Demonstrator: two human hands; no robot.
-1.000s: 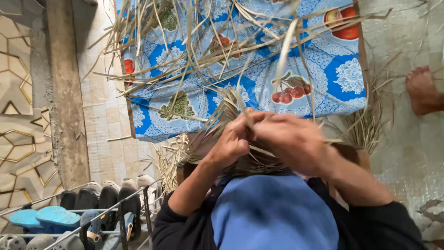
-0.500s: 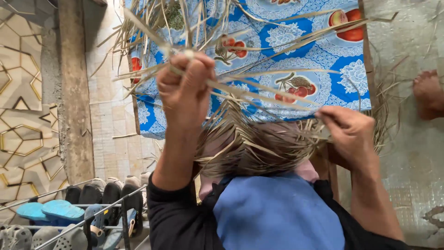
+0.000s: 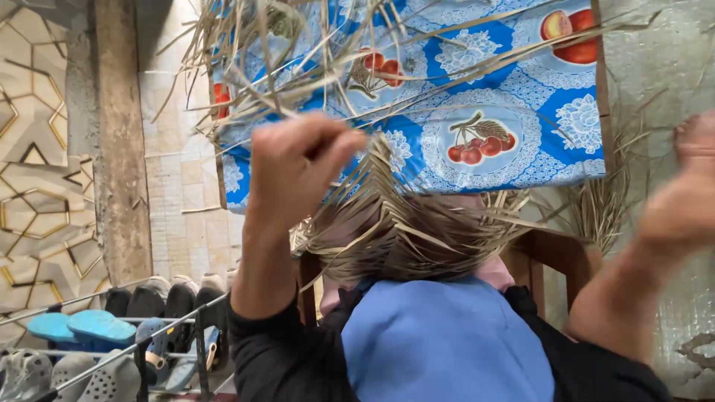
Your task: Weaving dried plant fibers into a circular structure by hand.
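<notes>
Now right hand (image 3: 681, 205) swung outward, blurred

At the top of your frame a blue tablecloth (image 3: 514, 97) printed with fruit and white lace rounds hangs over a table edge. In your lower left a metal shoe rack (image 3: 112, 350) holds dark shoes and turquoise sandals (image 3: 74, 326). A rough concrete pillar (image 3: 119, 141) stands at upper left, beside a pale tiled floor (image 3: 182, 186).
</notes>
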